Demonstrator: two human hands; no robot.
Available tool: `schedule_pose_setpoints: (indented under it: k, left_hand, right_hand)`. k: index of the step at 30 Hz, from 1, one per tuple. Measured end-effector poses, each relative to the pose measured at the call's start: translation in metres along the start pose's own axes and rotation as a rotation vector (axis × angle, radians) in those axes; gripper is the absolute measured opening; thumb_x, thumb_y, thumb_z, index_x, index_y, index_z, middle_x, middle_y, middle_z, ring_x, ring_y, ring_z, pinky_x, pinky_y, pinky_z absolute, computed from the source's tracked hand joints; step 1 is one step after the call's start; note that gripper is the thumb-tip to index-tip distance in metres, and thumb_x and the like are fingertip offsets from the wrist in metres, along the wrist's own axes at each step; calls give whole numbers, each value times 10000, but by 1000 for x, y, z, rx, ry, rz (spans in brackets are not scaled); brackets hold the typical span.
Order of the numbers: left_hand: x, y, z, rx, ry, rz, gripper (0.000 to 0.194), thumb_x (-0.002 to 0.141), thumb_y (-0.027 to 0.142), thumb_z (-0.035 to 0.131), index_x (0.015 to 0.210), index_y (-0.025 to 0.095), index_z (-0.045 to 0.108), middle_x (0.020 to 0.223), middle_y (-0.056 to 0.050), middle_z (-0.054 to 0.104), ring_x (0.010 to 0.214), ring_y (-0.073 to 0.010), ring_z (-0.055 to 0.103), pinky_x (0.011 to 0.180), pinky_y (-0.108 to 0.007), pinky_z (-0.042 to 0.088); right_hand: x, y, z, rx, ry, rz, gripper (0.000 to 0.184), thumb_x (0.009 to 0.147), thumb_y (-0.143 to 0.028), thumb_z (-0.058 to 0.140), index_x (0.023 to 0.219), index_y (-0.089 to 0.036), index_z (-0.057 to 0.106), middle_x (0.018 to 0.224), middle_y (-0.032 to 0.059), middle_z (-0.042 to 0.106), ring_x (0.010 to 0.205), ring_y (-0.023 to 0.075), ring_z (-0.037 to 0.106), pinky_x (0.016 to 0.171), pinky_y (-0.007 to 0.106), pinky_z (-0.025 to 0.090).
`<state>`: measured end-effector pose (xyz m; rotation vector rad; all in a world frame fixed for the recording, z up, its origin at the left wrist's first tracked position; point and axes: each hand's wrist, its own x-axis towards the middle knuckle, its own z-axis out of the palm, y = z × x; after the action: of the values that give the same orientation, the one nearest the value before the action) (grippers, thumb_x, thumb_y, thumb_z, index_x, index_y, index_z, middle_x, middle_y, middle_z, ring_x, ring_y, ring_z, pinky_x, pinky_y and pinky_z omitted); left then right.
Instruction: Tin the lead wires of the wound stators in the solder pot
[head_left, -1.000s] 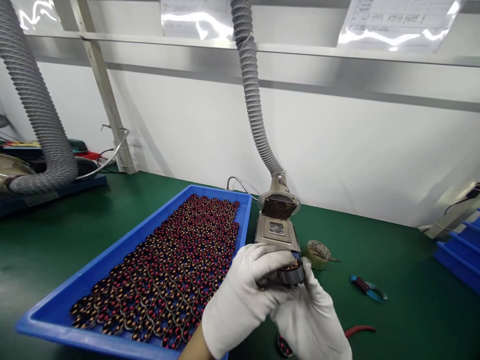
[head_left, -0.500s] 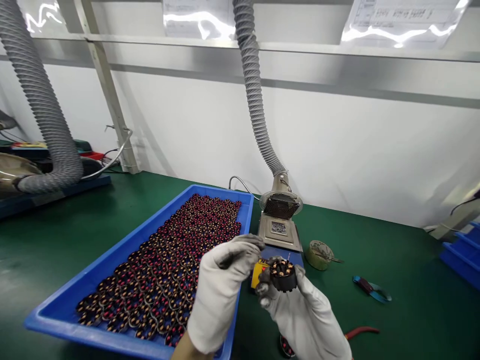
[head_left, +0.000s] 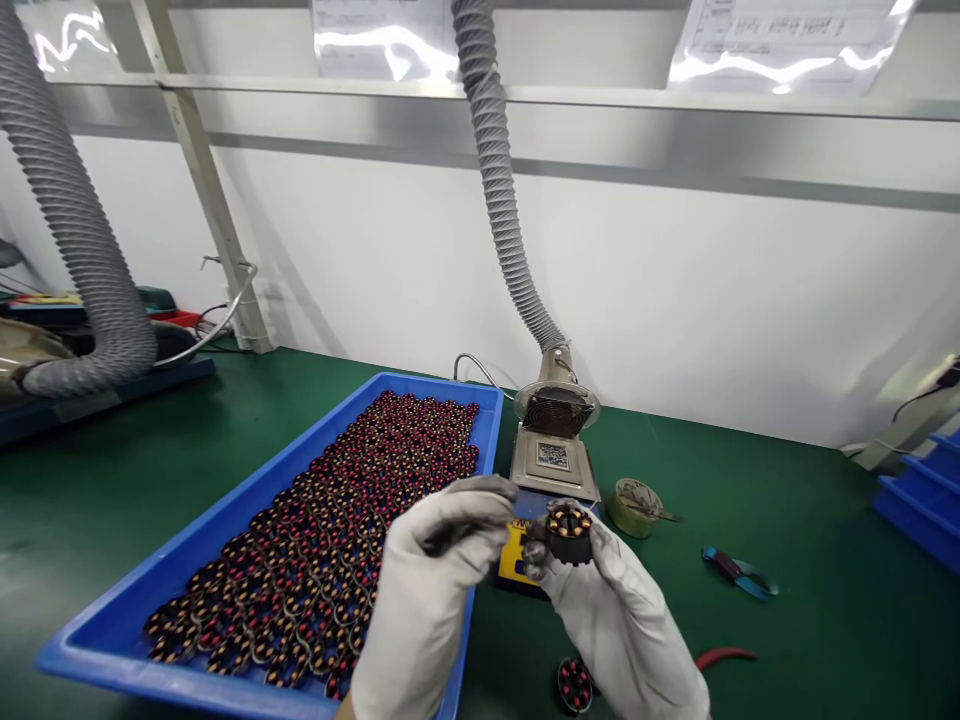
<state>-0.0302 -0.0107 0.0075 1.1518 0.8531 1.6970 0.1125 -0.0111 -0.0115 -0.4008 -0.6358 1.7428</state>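
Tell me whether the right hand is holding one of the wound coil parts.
Yes, the right hand grips a dark round coil part at its fingertips, above the green bench.

a white wall (head_left: 675,300) rises beyond the hands, a green bench top (head_left: 825,640) spreads beneath them, and glare streaks the papers (head_left: 780,40) overhead.
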Motion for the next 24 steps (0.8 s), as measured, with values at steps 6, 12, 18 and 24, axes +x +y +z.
schedule_pose_setpoints:
  k: [6, 12, 18, 24]
  left_hand:
    - [8, 1, 5, 256, -192, -140, 207, 663, 87, 665, 785, 243, 727, 889, 1, 703, 866, -133, 639, 769, -167, 497]
    - [-6, -7, 9, 195, -175, 145, 130, 762, 149, 622, 755, 267, 676, 897, 35, 671, 936, -123, 601, 835, -190, 474]
    - [4, -4, 4, -12, -134, -157, 261, 765, 292, 652, 1026, 302, 655, 1059, 28, 680, 1012, -110, 599, 896, -148, 445]
    - [-7, -21, 27, -293, -147, -298, 158, 741, 283, 675, 872, 200, 708, 925, -37, 720, 906, -144, 645, 830, -180, 488]
  right_hand:
    - [5, 3, -8, -47, -1, -25, 279, 719, -334, 709, 980, -244, 667, 974, 55, 661, 823, 193, 613, 736, 333, 516]
    - [15, 14, -23, -381, 137, -366, 342, 597, -267, 810, 912, -237, 679, 850, 43, 702, 755, 168, 654, 678, 243, 548]
    - [7, 29, -14, -812, 253, -934, 329, 715, -122, 687, 994, -254, 571, 1063, 48, 622, 934, 179, 624, 728, 276, 557]
    - [5, 36, -21, -1386, 123, -1466, 427, 697, 17, 613, 1058, -209, 584, 1102, 62, 583, 994, 208, 593, 808, 328, 552]
